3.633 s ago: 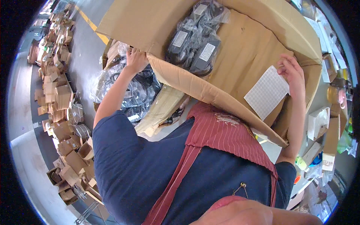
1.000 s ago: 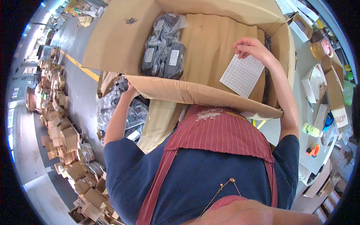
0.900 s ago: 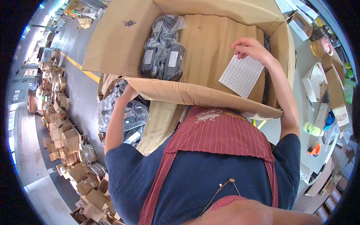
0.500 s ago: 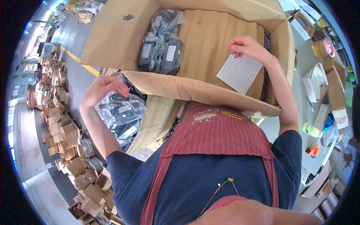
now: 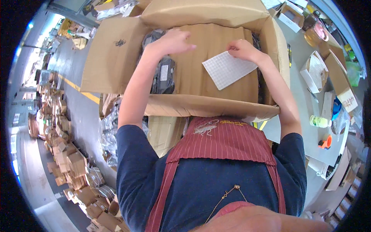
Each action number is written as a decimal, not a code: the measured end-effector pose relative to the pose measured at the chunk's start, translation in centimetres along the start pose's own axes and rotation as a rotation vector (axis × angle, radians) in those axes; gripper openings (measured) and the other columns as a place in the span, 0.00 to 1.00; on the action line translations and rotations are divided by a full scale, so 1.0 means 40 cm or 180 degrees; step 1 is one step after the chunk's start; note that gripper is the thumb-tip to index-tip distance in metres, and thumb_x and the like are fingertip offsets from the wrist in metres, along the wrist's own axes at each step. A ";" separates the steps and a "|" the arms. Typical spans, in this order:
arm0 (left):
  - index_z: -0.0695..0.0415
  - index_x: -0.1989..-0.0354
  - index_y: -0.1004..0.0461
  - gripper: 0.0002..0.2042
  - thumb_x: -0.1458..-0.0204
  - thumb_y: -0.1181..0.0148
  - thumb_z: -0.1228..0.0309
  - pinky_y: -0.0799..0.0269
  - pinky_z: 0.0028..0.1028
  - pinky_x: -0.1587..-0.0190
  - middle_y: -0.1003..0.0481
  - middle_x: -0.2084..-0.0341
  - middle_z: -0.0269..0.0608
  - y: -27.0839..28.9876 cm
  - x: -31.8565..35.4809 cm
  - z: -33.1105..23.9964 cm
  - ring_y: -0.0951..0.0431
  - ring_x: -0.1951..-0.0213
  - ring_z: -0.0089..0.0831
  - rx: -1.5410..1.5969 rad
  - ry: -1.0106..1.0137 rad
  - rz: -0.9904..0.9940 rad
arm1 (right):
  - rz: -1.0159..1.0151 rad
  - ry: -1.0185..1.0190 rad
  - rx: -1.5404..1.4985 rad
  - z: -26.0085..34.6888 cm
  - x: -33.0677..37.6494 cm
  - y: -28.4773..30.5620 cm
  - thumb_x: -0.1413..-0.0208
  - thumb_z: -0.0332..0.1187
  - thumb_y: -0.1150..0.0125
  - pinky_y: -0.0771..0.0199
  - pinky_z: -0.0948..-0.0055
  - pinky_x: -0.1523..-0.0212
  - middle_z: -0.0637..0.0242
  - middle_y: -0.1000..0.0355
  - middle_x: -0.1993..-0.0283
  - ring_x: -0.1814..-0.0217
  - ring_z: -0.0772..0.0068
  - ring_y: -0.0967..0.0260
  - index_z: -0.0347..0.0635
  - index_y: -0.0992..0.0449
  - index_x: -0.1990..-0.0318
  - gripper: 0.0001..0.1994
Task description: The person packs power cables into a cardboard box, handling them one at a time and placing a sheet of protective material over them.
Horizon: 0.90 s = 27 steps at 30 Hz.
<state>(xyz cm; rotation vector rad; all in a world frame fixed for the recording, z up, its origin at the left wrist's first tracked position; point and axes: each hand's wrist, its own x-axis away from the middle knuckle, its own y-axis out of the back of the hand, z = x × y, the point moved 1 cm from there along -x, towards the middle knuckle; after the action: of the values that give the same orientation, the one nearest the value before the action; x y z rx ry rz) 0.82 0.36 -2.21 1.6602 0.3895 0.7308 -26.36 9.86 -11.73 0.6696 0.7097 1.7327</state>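
We pinch the white sheet with our right hand. Left of that grip, our left hand — fingers parted — hangs by the bagged black devices.

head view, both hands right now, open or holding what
Left hand: open, nothing visible in it.
Right hand: closed, holding the white sheet.

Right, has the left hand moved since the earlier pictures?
Yes. Against the large carton, the left hand went from outside the near-left corner to over the inside, rightward and forward.
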 end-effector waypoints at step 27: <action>0.66 0.60 0.26 0.15 0.56 0.43 0.72 0.24 0.43 0.55 0.23 0.65 0.62 -0.120 -0.107 0.235 0.21 0.59 0.53 -0.0164 0.1350 -0.1319 | -0.0170 0.0024 0.0004 0.032 0.015 -0.005 0.45 0.31 0.42 0.27 0.68 0.53 0.53 0.33 0.47 0.57 0.64 0.28 0.38 0.32 0.45 0.20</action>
<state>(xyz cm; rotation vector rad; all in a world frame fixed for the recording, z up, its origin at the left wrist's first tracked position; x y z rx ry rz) 4.45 -8.29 -8.68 1.3084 0.9747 0.7650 -25.43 10.64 -10.98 0.6398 0.7276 1.6867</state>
